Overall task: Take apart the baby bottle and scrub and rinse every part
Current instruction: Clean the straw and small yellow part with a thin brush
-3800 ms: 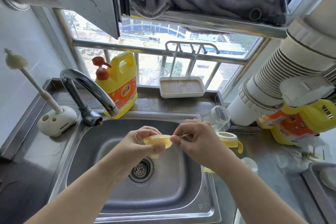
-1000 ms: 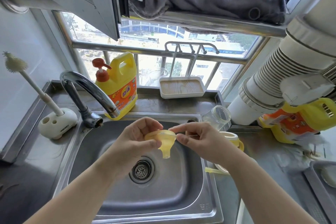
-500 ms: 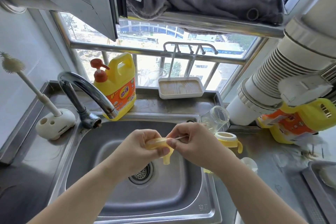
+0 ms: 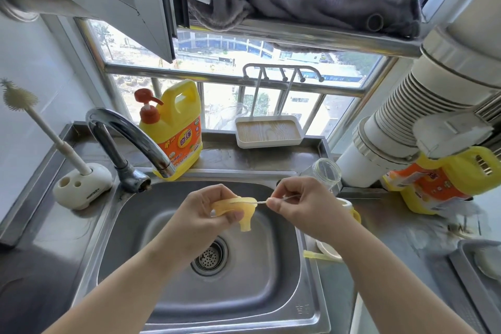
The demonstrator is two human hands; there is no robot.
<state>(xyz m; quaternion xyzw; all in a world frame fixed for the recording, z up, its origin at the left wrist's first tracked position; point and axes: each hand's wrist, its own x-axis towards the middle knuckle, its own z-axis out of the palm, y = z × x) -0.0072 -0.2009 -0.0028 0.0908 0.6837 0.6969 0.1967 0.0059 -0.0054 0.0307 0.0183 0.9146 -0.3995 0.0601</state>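
Hands meet over the sink (image 4: 141,228): left hand (image 4: 208,211) pinches the yellow nipple (image 4: 238,207) by its folded rim, right hand (image 4: 295,203) pinches a thin rod (image 4: 273,199) poked into it. Nipple looks soft, light and probably slippery, so its thicker rim seems the safest hold; jar (image 4: 325,171) stands on the counter (image 4: 406,228)

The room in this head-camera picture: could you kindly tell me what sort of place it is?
Most likely a home kitchen: a steel sink with a curved tap below a window, and a yellow bottle of dish soap on the ledge behind.
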